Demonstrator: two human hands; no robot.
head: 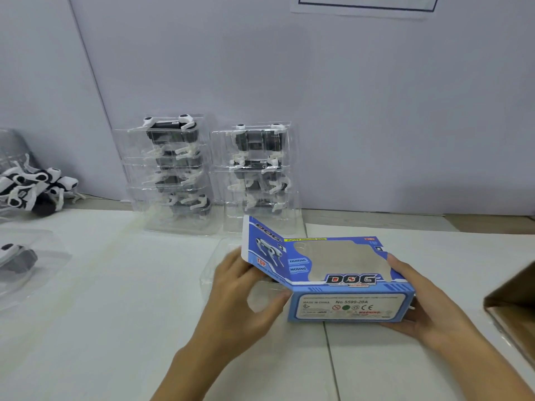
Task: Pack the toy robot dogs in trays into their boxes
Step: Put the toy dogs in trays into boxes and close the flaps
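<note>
A blue toy-dog box (347, 302) with a clear window lies on the white table, its left end flap (262, 250) standing open. My right hand (419, 299) grips the box's right end. My left hand (246, 290) holds a clear plastic tray (214, 267) at the box's open left end; what the tray holds is hidden by my hand and the flap. Two stacks of trays with black-and-white robot dogs stand against the wall, one at the left (173, 172) and one at the right (260, 172).
Loose robot dogs (31, 186) lie in a heap at the far left. Another dog in a clear tray (17, 256) sits at the left edge. A brown cardboard carton (515, 302) stands open at the right edge. A seam (330, 357) runs across the table.
</note>
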